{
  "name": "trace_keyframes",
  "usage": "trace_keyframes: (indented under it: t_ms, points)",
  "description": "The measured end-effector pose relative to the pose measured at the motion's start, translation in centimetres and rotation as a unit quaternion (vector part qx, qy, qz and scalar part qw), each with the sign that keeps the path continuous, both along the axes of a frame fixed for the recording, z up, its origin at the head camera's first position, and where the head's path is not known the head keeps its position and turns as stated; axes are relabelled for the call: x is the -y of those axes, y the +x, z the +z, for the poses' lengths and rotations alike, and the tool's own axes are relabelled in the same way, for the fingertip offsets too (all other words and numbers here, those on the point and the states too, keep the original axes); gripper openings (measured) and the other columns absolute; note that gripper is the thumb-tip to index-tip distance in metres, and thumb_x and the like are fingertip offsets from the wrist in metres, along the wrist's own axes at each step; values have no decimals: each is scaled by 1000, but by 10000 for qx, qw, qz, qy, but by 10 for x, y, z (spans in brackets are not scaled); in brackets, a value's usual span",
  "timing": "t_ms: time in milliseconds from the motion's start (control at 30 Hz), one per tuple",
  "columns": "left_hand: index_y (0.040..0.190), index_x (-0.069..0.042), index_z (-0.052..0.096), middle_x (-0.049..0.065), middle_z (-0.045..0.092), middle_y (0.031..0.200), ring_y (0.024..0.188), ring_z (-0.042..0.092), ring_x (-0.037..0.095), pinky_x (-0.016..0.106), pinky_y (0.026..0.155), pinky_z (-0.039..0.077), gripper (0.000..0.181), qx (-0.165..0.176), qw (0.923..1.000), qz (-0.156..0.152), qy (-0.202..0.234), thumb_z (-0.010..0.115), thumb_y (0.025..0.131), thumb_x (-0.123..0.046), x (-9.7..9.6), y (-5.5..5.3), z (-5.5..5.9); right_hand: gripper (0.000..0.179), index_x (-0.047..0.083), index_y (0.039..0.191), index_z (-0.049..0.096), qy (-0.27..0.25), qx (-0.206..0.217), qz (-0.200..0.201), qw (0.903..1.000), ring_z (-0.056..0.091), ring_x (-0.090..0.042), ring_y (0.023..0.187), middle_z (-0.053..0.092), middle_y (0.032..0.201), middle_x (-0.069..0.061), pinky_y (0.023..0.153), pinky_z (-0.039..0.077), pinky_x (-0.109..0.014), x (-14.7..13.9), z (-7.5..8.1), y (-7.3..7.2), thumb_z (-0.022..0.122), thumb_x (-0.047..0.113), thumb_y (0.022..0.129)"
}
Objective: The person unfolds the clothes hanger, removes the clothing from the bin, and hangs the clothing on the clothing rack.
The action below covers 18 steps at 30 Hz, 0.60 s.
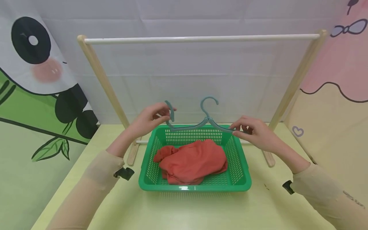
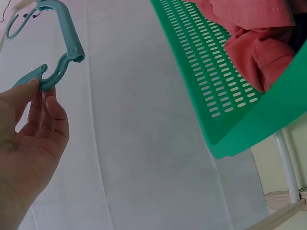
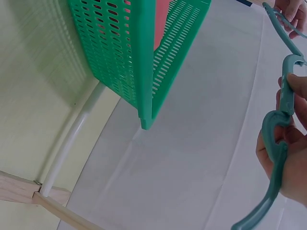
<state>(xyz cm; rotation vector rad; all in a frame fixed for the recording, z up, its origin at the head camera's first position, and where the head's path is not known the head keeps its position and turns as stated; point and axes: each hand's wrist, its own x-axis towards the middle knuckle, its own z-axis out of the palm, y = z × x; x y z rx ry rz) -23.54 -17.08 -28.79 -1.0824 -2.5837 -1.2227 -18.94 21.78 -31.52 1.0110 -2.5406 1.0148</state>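
A teal folding clothes hanger [image 1: 207,120] is held up level above the back of the green basket [image 1: 195,187], its hook pointing up. My left hand [image 1: 152,118] pinches its left end piece, which is folded upward; the left wrist view shows thumb and fingertips on the curved hanger part [image 2: 50,84]. My right hand [image 1: 254,132] grips the opposite arm near its hinge, with the thumb lying along the hanger [image 3: 286,98] in the right wrist view. Below both hands a crumpled red cloth garment [image 1: 192,163] lies in the basket, its shape hidden by the folds.
Behind the basket stands a rack with a white top rod [image 1: 201,39] and wooden side posts [image 1: 104,80]. A lower white bar [image 3: 72,136] runs close to the tabletop [image 1: 195,212]. A pale curtain [image 1: 178,70] hangs behind, with printed cartoon panels at both sides.
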Motion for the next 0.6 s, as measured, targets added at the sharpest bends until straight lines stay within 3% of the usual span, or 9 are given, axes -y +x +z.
trace_keyframes:
  t_ms: [100,300,400,600]
  points:
    - [105,-4,63,11,64,133,95,67,19,25,78,57,8,112,9999,-39,42,60,98,-6,2,-2,-1,18,19,103,72,51,-6,53,10000,43,-5,60,56,83,8,54,37,-20,0,0,-1,71,7,90]
    - [124,-8,64,-1,65,120,96,65,11,23,85,54,28,527,9968,126,592,64,96,-11,6,-2,10,15,16,102,73,148,89,128,9998,43,-5,60,57,82,7,53,38,-20,3,1,-1,71,8,90]
    - [121,-8,67,-6,66,114,95,65,12,22,84,54,27,459,9963,246,678,66,95,-10,8,0,17,14,16,102,74,165,111,161,9997,43,-5,60,57,82,7,53,38,-20,5,2,-1,71,9,90]
    - [112,-11,71,0,69,109,95,64,7,23,85,53,18,77,9990,407,146,65,96,-15,12,3,26,16,17,102,74,86,25,121,9999,44,-4,61,57,82,8,53,38,-20,6,5,1,72,7,89]
